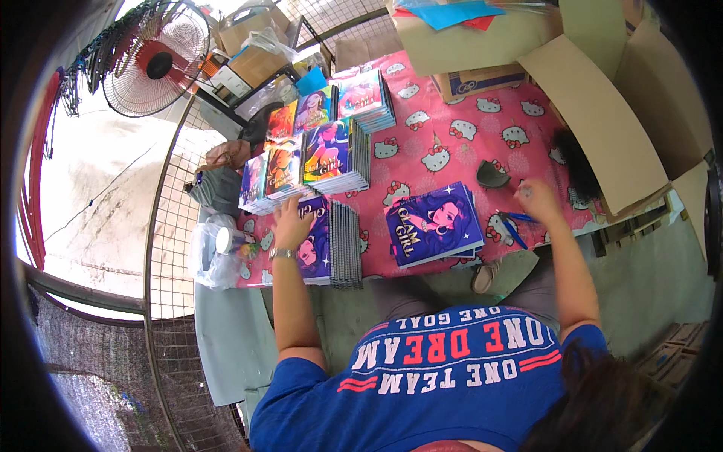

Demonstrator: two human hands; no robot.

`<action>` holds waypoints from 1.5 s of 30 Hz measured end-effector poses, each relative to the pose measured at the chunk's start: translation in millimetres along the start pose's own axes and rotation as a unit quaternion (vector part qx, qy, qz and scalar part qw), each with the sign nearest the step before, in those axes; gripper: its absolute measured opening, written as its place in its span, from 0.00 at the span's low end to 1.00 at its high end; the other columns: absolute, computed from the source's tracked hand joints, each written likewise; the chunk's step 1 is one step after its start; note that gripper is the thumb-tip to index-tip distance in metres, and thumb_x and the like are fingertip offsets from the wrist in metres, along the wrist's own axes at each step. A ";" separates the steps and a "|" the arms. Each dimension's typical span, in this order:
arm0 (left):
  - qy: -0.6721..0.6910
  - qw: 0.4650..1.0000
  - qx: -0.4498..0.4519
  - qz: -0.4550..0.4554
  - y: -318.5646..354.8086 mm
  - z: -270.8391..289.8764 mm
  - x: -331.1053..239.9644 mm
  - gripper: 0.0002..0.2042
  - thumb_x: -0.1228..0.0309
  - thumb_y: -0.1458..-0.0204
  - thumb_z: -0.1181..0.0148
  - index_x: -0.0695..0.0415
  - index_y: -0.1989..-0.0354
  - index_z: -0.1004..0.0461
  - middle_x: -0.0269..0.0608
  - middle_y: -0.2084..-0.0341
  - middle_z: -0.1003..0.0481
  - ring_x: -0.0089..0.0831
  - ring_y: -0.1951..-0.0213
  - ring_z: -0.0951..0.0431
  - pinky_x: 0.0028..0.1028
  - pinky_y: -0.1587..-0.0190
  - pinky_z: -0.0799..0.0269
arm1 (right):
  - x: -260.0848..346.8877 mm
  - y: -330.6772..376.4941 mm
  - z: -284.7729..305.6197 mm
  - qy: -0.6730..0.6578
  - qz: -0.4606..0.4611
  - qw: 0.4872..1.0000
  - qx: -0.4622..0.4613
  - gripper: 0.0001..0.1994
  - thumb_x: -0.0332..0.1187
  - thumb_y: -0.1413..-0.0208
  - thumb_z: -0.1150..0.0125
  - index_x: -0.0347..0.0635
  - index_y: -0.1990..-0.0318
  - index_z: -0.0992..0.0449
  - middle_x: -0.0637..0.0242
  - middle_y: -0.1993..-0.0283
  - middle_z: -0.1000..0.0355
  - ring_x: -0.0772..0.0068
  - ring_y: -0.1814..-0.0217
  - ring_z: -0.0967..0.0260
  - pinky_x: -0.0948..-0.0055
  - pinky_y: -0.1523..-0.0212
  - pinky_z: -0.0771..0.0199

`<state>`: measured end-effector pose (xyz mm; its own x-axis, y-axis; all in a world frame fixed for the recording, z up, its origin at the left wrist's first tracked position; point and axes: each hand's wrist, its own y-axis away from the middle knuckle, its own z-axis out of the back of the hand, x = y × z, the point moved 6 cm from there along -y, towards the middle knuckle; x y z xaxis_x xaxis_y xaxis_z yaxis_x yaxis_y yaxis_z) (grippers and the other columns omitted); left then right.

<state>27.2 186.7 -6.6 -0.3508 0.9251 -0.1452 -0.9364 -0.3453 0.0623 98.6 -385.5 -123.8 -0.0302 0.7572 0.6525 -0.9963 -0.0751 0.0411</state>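
Observation:
My left hand lies with fingers spread on the far left corner of a tall stack of purple spiral notebooks. The stack's dark wire bindings face right. My right hand is curled closed above the table at the right; anything inside its fingers is hidden. Beside it are a dark green, cup-like piece and a pair of blue-handled pliers. Between my hands sits a lower pile of purple notebooks, its top cover showing a drawn figure with long dark hair.
Several stacks of colourful notebooks stand at the far left on a pink patterned tablecloth. An open cardboard box occupies the far right. Plastic bags rest at the left edge, and a fan stands beyond.

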 end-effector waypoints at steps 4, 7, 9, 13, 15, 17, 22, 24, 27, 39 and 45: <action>0.076 0.996 -0.011 0.034 29.6 -29.8 69.5 0.34 0.48 0.47 0.40 0.44 0.32 0.39 0.61 0.31 0.47 0.54 0.29 0.50 0.49 0.31 0.51 | -68.5 -48.0 26.6 0.147 -0.016 0.969 -0.196 0.16 0.39 0.47 0.35 0.43 0.52 0.23 0.53 0.48 0.27 0.50 0.48 0.29 0.57 0.49 0.28; 0.145 0.989 -0.019 0.025 39.3 -36.4 81.5 0.33 0.48 0.45 0.41 0.44 0.32 0.39 0.63 0.31 0.50 0.54 0.29 0.51 0.43 0.31 0.50 | -86.1 -60.0 13.1 0.274 -0.108 0.942 -0.162 0.23 0.40 0.44 0.38 0.46 0.41 0.31 0.52 0.37 0.37 0.44 0.39 0.36 0.54 0.43 0.29; 0.146 0.989 -0.029 0.023 44.2 -33.7 85.0 0.30 0.50 0.43 0.42 0.44 0.32 0.38 0.64 0.31 0.50 0.55 0.29 0.51 0.42 0.31 0.50 | -84.9 -67.3 5.5 0.252 -0.102 0.952 -0.143 0.21 0.37 0.42 0.41 0.46 0.42 0.30 0.51 0.40 0.35 0.42 0.41 0.35 0.53 0.43 0.30; 0.083 0.994 -0.070 0.005 31.0 -24.7 66.8 0.29 0.53 0.43 0.42 0.45 0.33 0.36 0.63 0.33 0.45 0.54 0.30 0.48 0.42 0.31 0.49 | -103.4 -71.4 21.1 0.144 -0.065 0.959 -0.236 0.20 0.34 0.42 0.45 0.47 0.42 0.31 0.47 0.43 0.32 0.37 0.45 0.31 0.50 0.46 0.29; -0.021 0.987 -0.154 -0.046 21.0 -13.2 16.5 0.27 0.56 0.43 0.41 0.48 0.35 0.33 0.62 0.34 0.43 0.54 0.31 0.46 0.42 0.32 0.47 | -94.9 -71.7 36.7 0.114 0.002 0.951 -0.287 0.19 0.31 0.43 0.47 0.46 0.43 0.30 0.46 0.47 0.29 0.38 0.47 0.30 0.51 0.48 0.28; 0.152 0.951 -0.217 -0.161 22.8 0.6 -73.5 0.21 0.63 0.44 0.39 0.54 0.42 0.28 0.57 0.38 0.35 0.51 0.35 0.38 0.42 0.34 0.43 | -62.0 -63.1 34.4 0.039 0.058 0.954 -0.292 0.18 0.29 0.44 0.49 0.43 0.45 0.29 0.45 0.50 0.27 0.41 0.48 0.29 0.53 0.49 0.28; 0.212 0.929 0.005 -0.303 10.5 -112.6 -237.2 0.15 0.74 0.48 0.39 0.61 0.51 0.24 0.50 0.50 0.24 0.43 0.47 0.24 0.35 0.44 0.31 | 83.3 -29.3 38.1 -0.217 0.091 0.938 -0.254 0.15 0.34 0.41 0.46 0.36 0.50 0.26 0.48 0.58 0.23 0.45 0.54 0.25 0.59 0.54 0.26; 0.176 0.942 0.070 -0.275 7.4 -131.5 -252.3 0.14 0.75 0.49 0.39 0.62 0.52 0.24 0.50 0.51 0.24 0.43 0.49 0.23 0.35 0.46 0.29 | 94.9 -15.5 37.5 -0.217 0.093 0.955 -0.178 0.14 0.34 0.40 0.46 0.36 0.51 0.26 0.49 0.58 0.23 0.48 0.55 0.24 0.61 0.54 0.27; 0.204 0.942 0.119 -0.238 -0.5 -147.1 -261.7 0.13 0.80 0.53 0.41 0.63 0.57 0.24 0.54 0.54 0.23 0.47 0.52 0.23 0.36 0.48 0.28 | 81.6 -2.9 33.2 -0.203 0.108 0.963 -0.143 0.13 0.32 0.40 0.46 0.35 0.52 0.26 0.50 0.58 0.23 0.51 0.56 0.24 0.62 0.55 0.27; 0.325 0.907 0.151 -0.223 -27.2 -163.5 -245.0 0.16 0.89 0.52 0.42 0.66 0.53 0.26 0.40 0.60 0.22 0.28 0.57 0.22 0.27 0.52 0.27 | 81.7 23.4 -8.8 -0.258 0.106 0.958 -0.070 0.16 0.24 0.41 0.48 0.38 0.46 0.26 0.67 0.68 0.29 0.77 0.68 0.33 0.75 0.65 0.32; 0.427 0.856 0.133 -0.259 -1.8 -92.2 -224.6 0.16 0.90 0.52 0.44 0.62 0.55 0.28 0.38 0.61 0.23 0.28 0.56 0.23 0.26 0.51 0.28 | 119.5 40.4 5.4 -0.227 0.189 0.954 -0.049 0.19 0.29 0.40 0.44 0.45 0.41 0.26 0.65 0.65 0.30 0.70 0.62 0.33 0.72 0.58 0.32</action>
<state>107.0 -34.9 -65.1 0.1269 0.4506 -0.8837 -0.9731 0.2293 -0.0228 55.2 -301.6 -40.1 -0.3729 0.3269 0.8684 -0.9247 -0.2085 -0.3186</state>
